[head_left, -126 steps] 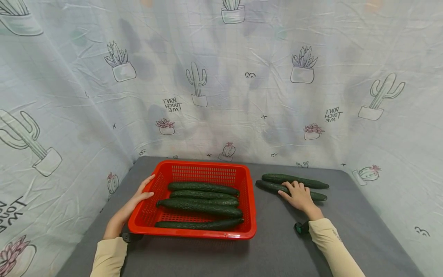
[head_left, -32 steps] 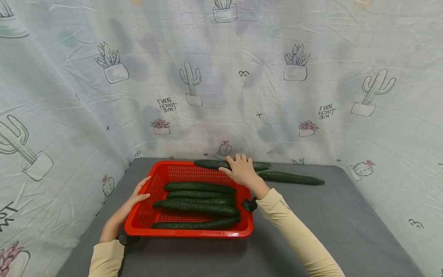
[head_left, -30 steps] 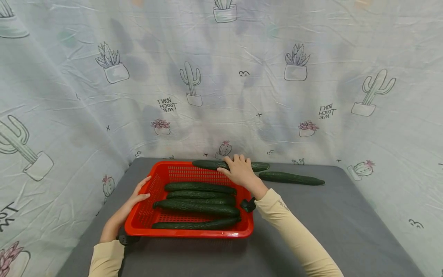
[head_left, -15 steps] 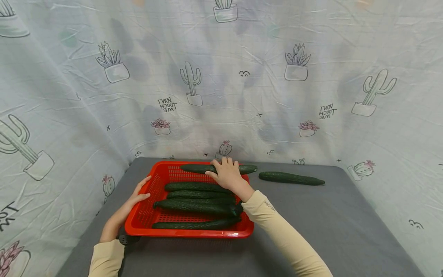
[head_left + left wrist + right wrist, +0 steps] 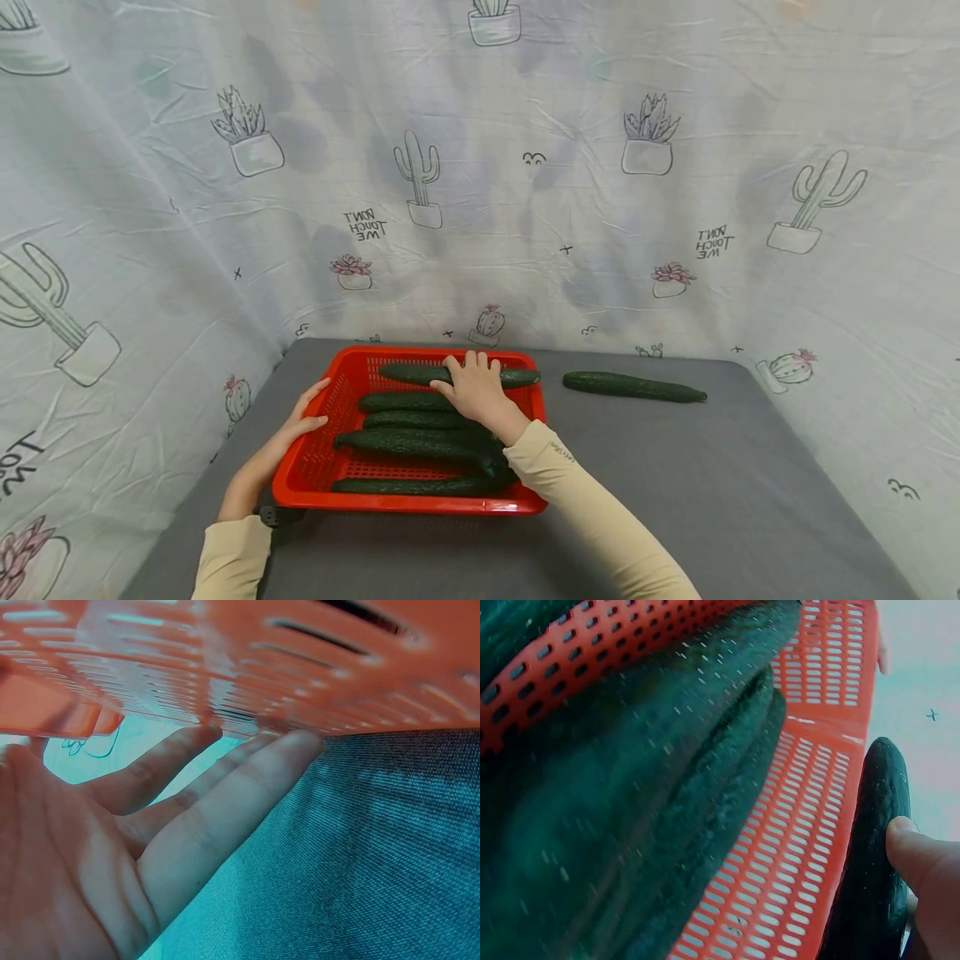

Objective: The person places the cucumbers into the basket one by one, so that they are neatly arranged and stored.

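My right hand [image 5: 480, 393] grips a dark green cucumber [image 5: 408, 374] around its middle, over the back part of the red plastic basket [image 5: 390, 502]. In the right wrist view the thumb lies along this cucumber [image 5: 877, 825], beside the slotted basket wall [image 5: 787, 825]. Several more cucumbers [image 5: 420, 446] lie side by side inside the basket, their right ends partly hidden by my right arm. At the basket's left side rests my left hand [image 5: 296, 421]. In the left wrist view its straight fingers [image 5: 225, 802] touch the outer wall of the basket [image 5: 187, 667].
One more cucumber [image 5: 633, 387] lies on the grey tabletop [image 5: 675, 483], to the right of the basket. A pale curtain [image 5: 510, 250] printed with cacti hangs behind and at both sides of the table.
My right hand has taken one cucumber from the tabletop on the right, carried it left past the basket's back rim and lowered it somewhat. The left hand has stayed at the basket.
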Motion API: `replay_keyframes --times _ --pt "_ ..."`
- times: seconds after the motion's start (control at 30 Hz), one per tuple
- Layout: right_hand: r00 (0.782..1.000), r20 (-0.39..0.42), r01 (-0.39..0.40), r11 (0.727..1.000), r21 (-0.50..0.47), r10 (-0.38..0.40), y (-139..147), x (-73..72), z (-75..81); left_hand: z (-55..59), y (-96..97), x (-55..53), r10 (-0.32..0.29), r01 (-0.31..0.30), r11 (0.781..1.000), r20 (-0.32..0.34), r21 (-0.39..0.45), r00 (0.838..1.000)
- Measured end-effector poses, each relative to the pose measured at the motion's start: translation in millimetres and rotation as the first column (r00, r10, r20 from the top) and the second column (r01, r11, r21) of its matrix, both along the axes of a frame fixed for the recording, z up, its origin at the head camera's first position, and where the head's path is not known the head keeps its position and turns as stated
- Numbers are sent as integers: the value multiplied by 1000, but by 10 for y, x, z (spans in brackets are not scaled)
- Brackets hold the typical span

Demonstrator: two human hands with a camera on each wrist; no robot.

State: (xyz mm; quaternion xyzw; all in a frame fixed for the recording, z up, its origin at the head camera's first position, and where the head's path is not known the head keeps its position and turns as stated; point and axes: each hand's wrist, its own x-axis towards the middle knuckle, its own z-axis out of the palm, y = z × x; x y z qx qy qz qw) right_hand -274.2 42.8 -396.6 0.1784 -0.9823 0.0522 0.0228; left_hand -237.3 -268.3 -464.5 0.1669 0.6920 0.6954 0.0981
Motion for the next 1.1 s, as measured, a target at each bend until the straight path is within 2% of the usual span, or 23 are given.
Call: replay_keyframes --times 0.1,0.33,0.4,0.63,0.97,1.1 --pt "1000 3 0 1000 -4 0 -36 16 -49 5 9 -6 8 -8 1000 -18 11 1000" --pt "1000 18 -9 1000 3 9 -114 30 -122 50 -18 32 -20 25 995 60 -95 998" --pt "1000 25 -13 1000 -2 13 -142 27 -139 58 -28 35 -20 27 995 66 -98 998" --pt "994 110 -27 1000 15 25 -211 -6 -243 32 -45 51 -29 37 991 62 -128 998" --pt "979 171 -109 994 -8 109 -232 16 -343 37 -29 45 -41 45 992 43 -114 998" --pt "974 192 -117 993 -16 118 -240 13 -370 40 -23 41 -35 40 994 51 -103 998"
